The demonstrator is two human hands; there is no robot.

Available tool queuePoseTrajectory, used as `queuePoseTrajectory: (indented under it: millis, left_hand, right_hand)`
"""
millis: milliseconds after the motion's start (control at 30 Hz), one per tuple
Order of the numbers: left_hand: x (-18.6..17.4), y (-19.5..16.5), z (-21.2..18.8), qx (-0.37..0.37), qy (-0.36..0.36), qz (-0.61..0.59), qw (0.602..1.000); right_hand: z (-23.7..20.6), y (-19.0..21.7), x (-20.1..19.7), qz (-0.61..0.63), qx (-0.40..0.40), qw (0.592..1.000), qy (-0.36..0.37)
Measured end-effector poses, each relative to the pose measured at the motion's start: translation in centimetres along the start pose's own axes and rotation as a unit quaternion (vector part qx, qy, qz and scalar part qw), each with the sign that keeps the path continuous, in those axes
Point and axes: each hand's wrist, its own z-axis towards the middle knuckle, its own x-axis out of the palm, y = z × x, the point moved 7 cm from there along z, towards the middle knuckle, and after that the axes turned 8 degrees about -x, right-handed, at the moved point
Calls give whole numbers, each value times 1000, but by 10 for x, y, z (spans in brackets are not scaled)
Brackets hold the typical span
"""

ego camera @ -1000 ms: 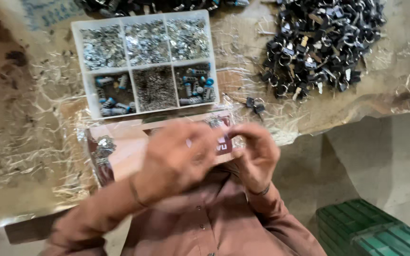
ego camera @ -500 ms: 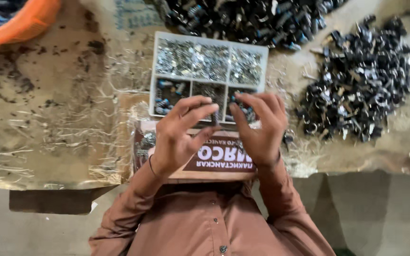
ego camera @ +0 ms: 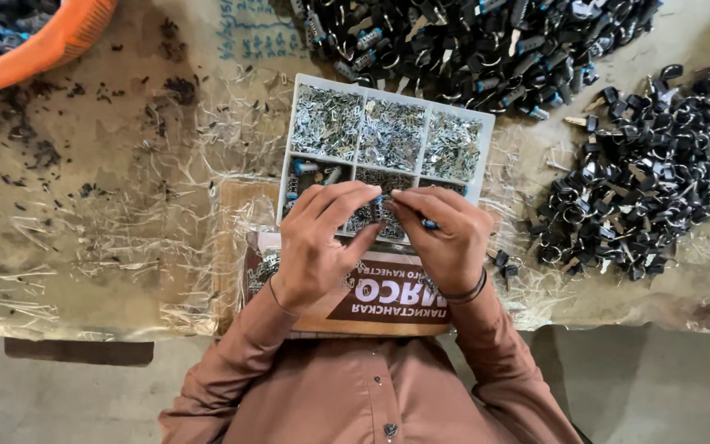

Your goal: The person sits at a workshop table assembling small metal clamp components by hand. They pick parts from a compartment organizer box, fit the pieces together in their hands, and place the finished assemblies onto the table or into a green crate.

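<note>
Here pinching one small metal part (ego camera: 385, 197) between both hands, left hand (ego camera: 318, 247) at 9 o'clock, right hand (ego camera: 445, 238) at 3 o'clock, over compartment tray (ego camera: 289, 131).

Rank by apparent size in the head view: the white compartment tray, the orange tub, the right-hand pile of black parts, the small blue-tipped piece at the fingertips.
1. pile of black parts
2. white compartment tray
3. orange tub, cut off by the frame, so unsure
4. blue-tipped piece
</note>
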Motion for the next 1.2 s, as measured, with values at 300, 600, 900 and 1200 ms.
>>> queuePoseTrajectory:
  millis: [300, 600, 900, 1200]
  left_hand:
    - [-6, 0, -1, 18, -17, 3, 1000]
    - [-11, -2, -2, 29, -18, -2, 999]
    - [-6, -3, -6, 86, 10, 8, 996]
    - [-11, -5, -6, 79, -19, -7, 997]
  right_hand:
    - [3, 10, 8, 57, 8, 996, 62]
    - [15, 25, 9, 10, -54, 992, 110]
    - [18, 19, 6, 30, 0, 984, 173]
    - [11, -13, 17, 252, 109, 950, 146]
